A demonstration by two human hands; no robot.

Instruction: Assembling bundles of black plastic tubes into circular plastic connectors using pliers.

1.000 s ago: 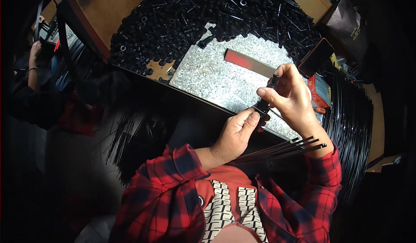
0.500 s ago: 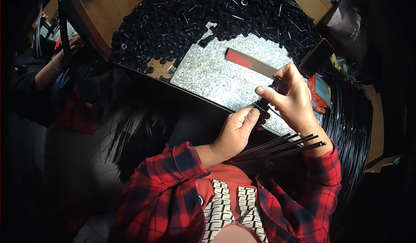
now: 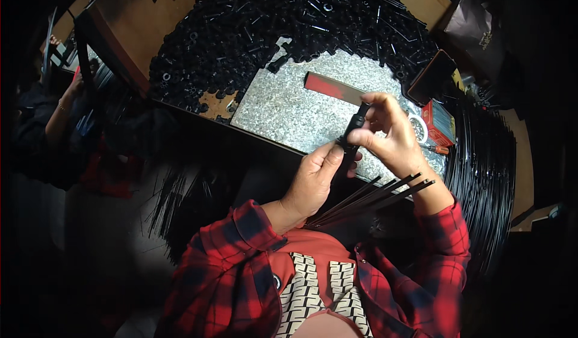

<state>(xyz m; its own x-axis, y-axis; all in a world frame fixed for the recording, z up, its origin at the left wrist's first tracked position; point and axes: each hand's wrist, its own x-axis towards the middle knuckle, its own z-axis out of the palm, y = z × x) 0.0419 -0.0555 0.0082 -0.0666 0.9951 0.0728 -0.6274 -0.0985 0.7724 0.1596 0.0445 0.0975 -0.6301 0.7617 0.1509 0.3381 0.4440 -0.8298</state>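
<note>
A black tubular part [image 3: 355,123] stands tilted between my two hands, above the front edge of a speckled grey board [image 3: 271,112]. My left hand [image 3: 312,181] is closed around its lower end, the thumb pressed along the side. Thumb and fingers of my right hand [image 3: 394,136] pinch its upper length, with a fingertip near the top end. Some of the part is hidden by my fingers. Several thin black rods [image 3: 385,199] lie below my hands, their ends pointing right past my right wrist. A flat metal bar with red on it [image 3: 331,88] rests on the board behind the part.
A large heap of small black parts [image 3: 241,37] covers the back of the table. On the right are a red box [image 3: 438,124], a white ring [image 3: 418,128], a phone-like dark slab [image 3: 432,76] and a thick bundle of black rods [image 3: 481,175]. Another person's arm [image 3: 60,118] shows at far left.
Both hands and the black part have shifted slightly left in the view, as the whole scene has. My right fingers have moved along the part, and more of its upper length shows.
</note>
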